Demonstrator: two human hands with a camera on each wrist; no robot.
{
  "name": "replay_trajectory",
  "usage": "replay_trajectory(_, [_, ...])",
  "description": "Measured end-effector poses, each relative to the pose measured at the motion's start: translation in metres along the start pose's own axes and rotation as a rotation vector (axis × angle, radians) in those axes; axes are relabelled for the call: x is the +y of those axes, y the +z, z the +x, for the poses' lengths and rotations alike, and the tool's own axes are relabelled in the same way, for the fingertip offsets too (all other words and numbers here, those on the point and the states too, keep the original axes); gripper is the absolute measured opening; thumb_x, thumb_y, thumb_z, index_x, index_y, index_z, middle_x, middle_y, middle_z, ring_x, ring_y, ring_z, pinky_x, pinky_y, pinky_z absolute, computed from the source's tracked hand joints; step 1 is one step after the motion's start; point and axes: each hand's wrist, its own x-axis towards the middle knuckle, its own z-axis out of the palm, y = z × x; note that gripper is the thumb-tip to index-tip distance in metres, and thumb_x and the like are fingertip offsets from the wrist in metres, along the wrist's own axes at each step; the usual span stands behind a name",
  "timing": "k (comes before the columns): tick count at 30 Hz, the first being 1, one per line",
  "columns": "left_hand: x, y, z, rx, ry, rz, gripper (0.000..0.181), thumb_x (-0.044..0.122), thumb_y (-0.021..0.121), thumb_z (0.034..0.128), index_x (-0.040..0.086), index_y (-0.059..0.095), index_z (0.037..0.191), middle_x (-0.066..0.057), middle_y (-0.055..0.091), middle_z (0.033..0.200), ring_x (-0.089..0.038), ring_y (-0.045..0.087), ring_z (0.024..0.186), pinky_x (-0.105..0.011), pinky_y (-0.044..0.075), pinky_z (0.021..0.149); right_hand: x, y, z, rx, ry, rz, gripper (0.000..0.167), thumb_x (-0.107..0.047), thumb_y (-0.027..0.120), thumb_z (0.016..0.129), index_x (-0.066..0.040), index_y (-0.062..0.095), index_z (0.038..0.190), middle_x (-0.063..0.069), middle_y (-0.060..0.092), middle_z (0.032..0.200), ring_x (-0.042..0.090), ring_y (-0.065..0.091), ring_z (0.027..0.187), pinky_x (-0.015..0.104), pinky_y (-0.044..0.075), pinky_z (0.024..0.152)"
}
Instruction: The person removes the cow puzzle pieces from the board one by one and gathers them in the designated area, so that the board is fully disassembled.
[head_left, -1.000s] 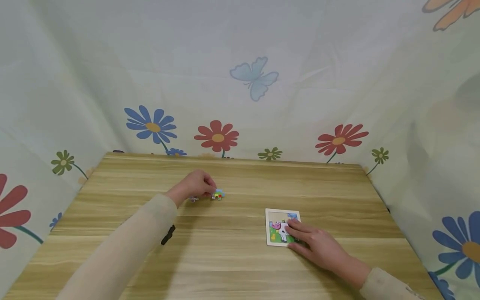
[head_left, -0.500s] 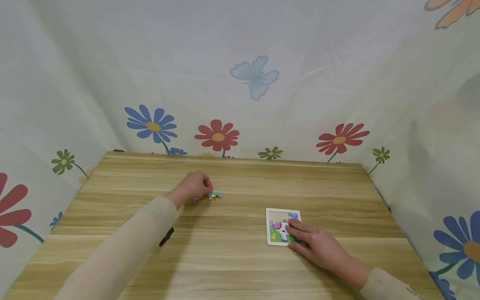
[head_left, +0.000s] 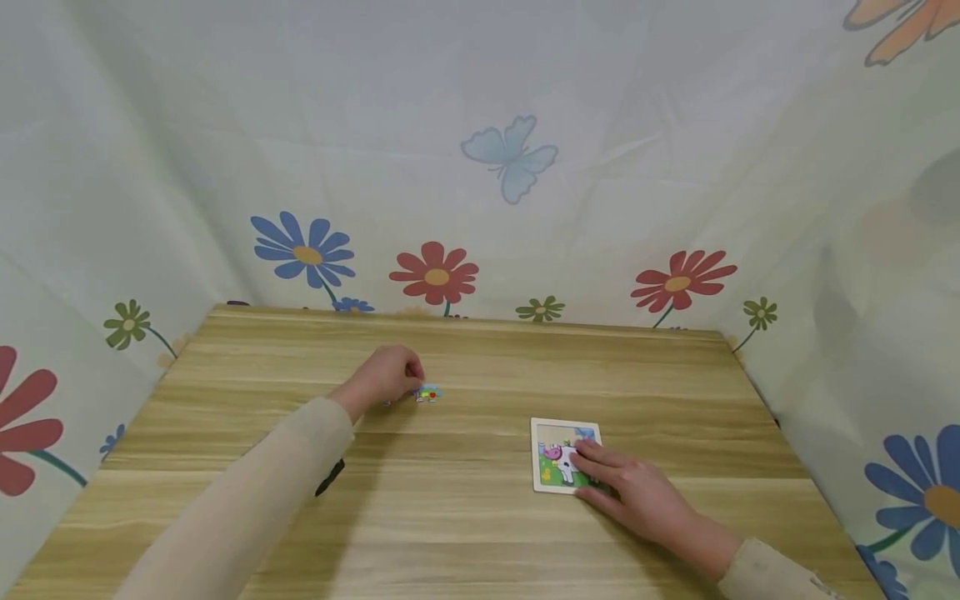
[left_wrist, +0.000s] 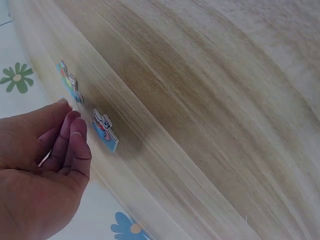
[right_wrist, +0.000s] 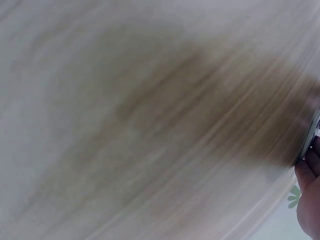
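Note:
My left hand (head_left: 386,375), at the far left of the table, pinches the near edge of a small colourful puzzle piece (head_left: 428,393) with thumb and forefinger. In the left wrist view this puzzle piece (left_wrist: 70,82) lies low at the tabletop, just past the fingertips. Beside the hand is a second puzzle piece (left_wrist: 104,131) with blue and white on it; the hand mostly hides it in the head view. My right hand (head_left: 637,492) rests on a white-framed cow puzzle (head_left: 546,475), fingers stretched over its right side, thumb along the near edge.
The wood-grain table (head_left: 465,517) reaches back to a flower-printed cloth wall (head_left: 337,150). A dark, narrow object (head_left: 330,477) shows beside the left forearm. Bare picture ground shows in the puzzle frame's upper left.
The left hand has drawn slightly left and down with the puzzle piece, which now looks flatter. The right hand and the framed puzzle have stayed in place.

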Motion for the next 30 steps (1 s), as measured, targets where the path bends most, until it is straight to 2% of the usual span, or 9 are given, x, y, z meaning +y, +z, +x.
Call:
replay_trajectory(3, [-0.004, -0.001, -0.001, 0.012, 0.081, 0.015, 0.006, 0.015, 0.071, 0.0853, 0.012, 0.067, 0.088, 0.002, 0.061, 0.082, -0.017, 0.053, 0.074, -0.031, 0.047, 0.072, 0.000, 0.000, 0.000, 0.000, 0.006, 0.000, 0.051, -0.045, 0.064, 0.088, -0.022, 0.057, 0.132, -0.001, 0.050, 0.138, 0.016, 0.050, 0.122, 0.044, 0.047, 0.089])
replay_trajectory(6, [-0.007, -0.003, -0.004, -0.005, 0.159, 0.026, 0.014, 0.014, 0.074, 0.0824, 0.009, 0.069, 0.095, 0.000, 0.063, 0.087, -0.018, 0.054, 0.079, -0.034, 0.047, 0.077, -0.001, -0.001, 0.000, -0.004, 0.014, 0.001, 0.051, -0.045, 0.063, 0.088, -0.023, 0.057, 0.133, -0.002, 0.050, 0.139, 0.015, 0.050, 0.123, 0.046, 0.047, 0.089])
replay_trajectory(9, [-0.011, -0.002, -0.006, -0.026, 0.203, 0.036, 0.021, 0.014, 0.076, 0.0800, 0.008, 0.070, 0.099, -0.001, 0.064, 0.093, -0.019, 0.055, 0.085, -0.036, 0.046, 0.082, -0.002, -0.002, 0.000, -0.010, 0.020, 0.006, 0.051, -0.045, 0.063, 0.088, -0.023, 0.056, 0.133, -0.002, 0.049, 0.139, 0.015, 0.049, 0.123, 0.046, 0.047, 0.088])
replay_trajectory(14, [-0.015, 0.002, -0.006, -0.021, 0.240, 0.058, 0.022, 0.014, 0.077, 0.0791, 0.008, 0.071, 0.099, 0.000, 0.065, 0.095, -0.019, 0.057, 0.090, -0.038, 0.046, 0.086, -0.003, -0.002, 0.000, -0.016, 0.025, 0.007, 0.051, -0.046, 0.063, 0.088, -0.023, 0.056, 0.133, -0.002, 0.049, 0.139, 0.015, 0.049, 0.123, 0.045, 0.047, 0.089])
replay_trajectory(21, [-0.012, 0.001, -0.011, -0.027, 0.275, 0.089, 0.017, 0.012, 0.075, 0.0812, 0.008, 0.072, 0.098, -0.002, 0.063, 0.094, -0.020, 0.055, 0.086, -0.037, 0.046, 0.082, -0.004, -0.002, 0.000, -0.010, 0.019, 0.007, 0.050, -0.046, 0.063, 0.088, -0.022, 0.057, 0.132, -0.002, 0.050, 0.138, 0.015, 0.050, 0.122, 0.044, 0.047, 0.089])
replay_trajectory(30, [-0.015, 0.001, -0.013, -0.014, 0.279, 0.113, 0.015, 0.012, 0.075, 0.0812, 0.010, 0.072, 0.096, -0.001, 0.062, 0.092, -0.019, 0.054, 0.086, -0.037, 0.045, 0.082, -0.003, -0.001, 0.000, -0.017, 0.034, 0.005, 0.050, -0.047, 0.061, 0.089, -0.024, 0.056, 0.133, -0.003, 0.049, 0.139, 0.015, 0.049, 0.123, 0.045, 0.046, 0.090])
